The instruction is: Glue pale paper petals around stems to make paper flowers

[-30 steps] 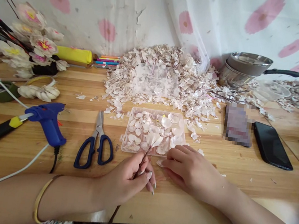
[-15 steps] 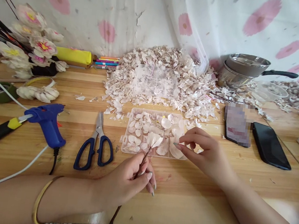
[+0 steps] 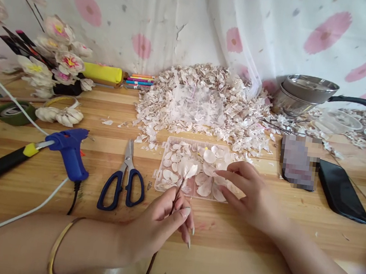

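Observation:
My left hand [image 3: 169, 222] is closed around the thin brown stem of a handmade flower [image 3: 186, 168], whose white petals form a small cup at the top. The stem runs down past my palm toward the table's front edge. Behind the flower lies a clear compartment box [image 3: 189, 195] with loose pale petals [image 3: 204, 187] sorted in it. Over the box's right side hovers my right hand [image 3: 251, 194], thumb and forefinger apart, fingertips close to the petals there. No petal shows clearly between those fingers.
Scissors [image 3: 124, 178] and a blue glue gun [image 3: 71, 150] with its cord lie to the left. A large heap of dried petals [image 3: 248, 122] spreads behind the box, a clear lid [image 3: 196, 105] on it. Two phones [image 3: 343, 192] and steel pots [image 3: 308, 94] are at right.
The view has shifted, so everything sits further right and slightly lower. My right thumb and forefinger have spread apart over the petals. My left hand keeps its hold on the flower stem.

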Demonstrator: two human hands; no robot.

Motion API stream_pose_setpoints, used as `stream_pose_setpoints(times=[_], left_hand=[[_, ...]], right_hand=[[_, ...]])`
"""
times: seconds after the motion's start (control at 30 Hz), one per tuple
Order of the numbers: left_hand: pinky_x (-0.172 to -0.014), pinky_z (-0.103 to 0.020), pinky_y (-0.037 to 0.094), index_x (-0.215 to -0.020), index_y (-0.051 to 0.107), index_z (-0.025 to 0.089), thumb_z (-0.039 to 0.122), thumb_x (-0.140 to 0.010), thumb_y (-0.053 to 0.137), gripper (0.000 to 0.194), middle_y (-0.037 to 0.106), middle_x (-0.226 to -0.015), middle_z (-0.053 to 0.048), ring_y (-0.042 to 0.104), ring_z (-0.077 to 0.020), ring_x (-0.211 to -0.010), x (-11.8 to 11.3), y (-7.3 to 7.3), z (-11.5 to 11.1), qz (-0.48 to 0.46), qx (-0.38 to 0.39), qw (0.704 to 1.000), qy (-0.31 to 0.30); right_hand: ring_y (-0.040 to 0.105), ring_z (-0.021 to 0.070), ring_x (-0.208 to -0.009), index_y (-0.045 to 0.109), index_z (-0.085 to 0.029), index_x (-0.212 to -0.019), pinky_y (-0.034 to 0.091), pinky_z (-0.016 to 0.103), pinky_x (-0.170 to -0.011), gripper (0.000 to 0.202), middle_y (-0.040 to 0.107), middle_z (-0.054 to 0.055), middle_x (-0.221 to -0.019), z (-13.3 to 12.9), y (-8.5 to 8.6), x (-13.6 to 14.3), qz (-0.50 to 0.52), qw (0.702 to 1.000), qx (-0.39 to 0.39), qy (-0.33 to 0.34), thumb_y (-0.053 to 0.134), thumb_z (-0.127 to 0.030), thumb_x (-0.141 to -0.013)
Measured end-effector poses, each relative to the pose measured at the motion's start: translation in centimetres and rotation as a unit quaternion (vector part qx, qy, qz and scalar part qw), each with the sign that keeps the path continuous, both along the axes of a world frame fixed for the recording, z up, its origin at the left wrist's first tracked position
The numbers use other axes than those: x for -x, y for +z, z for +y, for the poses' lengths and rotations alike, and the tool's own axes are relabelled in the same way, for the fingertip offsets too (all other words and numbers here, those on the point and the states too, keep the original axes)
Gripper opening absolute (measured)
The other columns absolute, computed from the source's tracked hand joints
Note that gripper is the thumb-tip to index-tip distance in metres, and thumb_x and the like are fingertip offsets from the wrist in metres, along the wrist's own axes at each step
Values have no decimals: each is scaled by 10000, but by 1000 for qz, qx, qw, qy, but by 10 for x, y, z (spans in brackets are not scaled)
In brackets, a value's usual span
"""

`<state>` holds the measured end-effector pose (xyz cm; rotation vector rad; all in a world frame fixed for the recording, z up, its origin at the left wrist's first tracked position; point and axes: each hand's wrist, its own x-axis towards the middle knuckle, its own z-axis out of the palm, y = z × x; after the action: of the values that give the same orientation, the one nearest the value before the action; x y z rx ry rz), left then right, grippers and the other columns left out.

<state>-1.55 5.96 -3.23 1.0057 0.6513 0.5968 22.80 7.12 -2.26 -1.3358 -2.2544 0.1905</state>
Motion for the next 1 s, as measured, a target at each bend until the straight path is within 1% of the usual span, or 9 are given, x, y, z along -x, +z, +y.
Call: stream_pose_setpoints(times=[0.1,0.23,0.3,0.4,0.5,0.6,0.7,0.8,1.0], left_hand=[[-648,-292,501,-756,348,205,446,-927,550,358,568,-759,6,591,-110,-649,1,0,0,-9,-1,1000,2],[-637,-288,486,-756,346,208,448,-929,545,356,564,-760,3,579,-112,-650,2,-1,-1,-15,-12,1000,-3],[-636,-291,482,-762,346,210,456,-928,541,355,559,-756,6,572,-113,-647,3,-2,-2,-13,-11,1000,-6],[-636,-287,470,-763,340,213,452,-931,537,352,548,-738,16,561,-108,-639,3,-2,-4,-14,-12,1000,-11],[-627,-279,460,-755,332,214,465,-921,548,370,540,-733,18,548,-104,-636,4,0,-4,-19,-14,1000,-12],[-629,-276,455,-761,335,213,480,-912,557,378,541,-731,17,541,-103,-637,4,1,-4,-17,-14,1000,-14],[-617,-272,448,-763,340,211,500,-909,552,386,540,-724,15,533,-102,-626,4,0,-4,-18,-16,1000,-12],[-612,-275,449,-764,350,209,508,-906,550,387,539,-731,11,532,-103,-623,4,-2,-5,-10,-17,1000,-11],[-636,-290,466,-769,342,214,457,-924,546,353,549,-731,17,549,-111,-644,3,-3,-2,-18,-19,1000,-3]], right_hand=[[553,225,-881,640,-185,-1154,504,391,-752,243,546,108,-993,-2,2,11,-20,999,20,26,539,-195,-933],[541,232,-905,660,-205,-1087,495,397,-768,205,543,105,-999,-3,6,18,-37,997,63,39,538,-183,-924],[542,218,-900,664,-192,-1026,493,383,-775,159,539,102,-1001,-1,6,17,-13,997,70,32,541,-185,-924],[544,208,-885,661,-169,-986,490,370,-772,143,539,102,-986,4,2,16,13,998,54,13,528,-187,-936],[549,218,-889,671,-163,-996,491,377,-770,168,549,110,-995,9,-2,18,-5,998,60,0,512,-172,-941],[559,233,-907,687,-167,-1016,494,392,-783,172,562,114,-1025,12,-3,21,-33,996,84,-7,548,-158,-914],[573,235,-915,693,-174,-1041,500,392,-794,184,571,110,-1034,14,-4,23,-31,995,95,-5,581,-174,-894],[581,227,-898,704,-179,-995,503,383,-786,158,577,103,-1019,14,-4,23,-17,995,100,-9,585,-182,-891],[573,207,-866,691,-171,-894,504,362,-768,111,577,94,-979,13,-2,23,9,996,94,-3,586,-135,-881]])
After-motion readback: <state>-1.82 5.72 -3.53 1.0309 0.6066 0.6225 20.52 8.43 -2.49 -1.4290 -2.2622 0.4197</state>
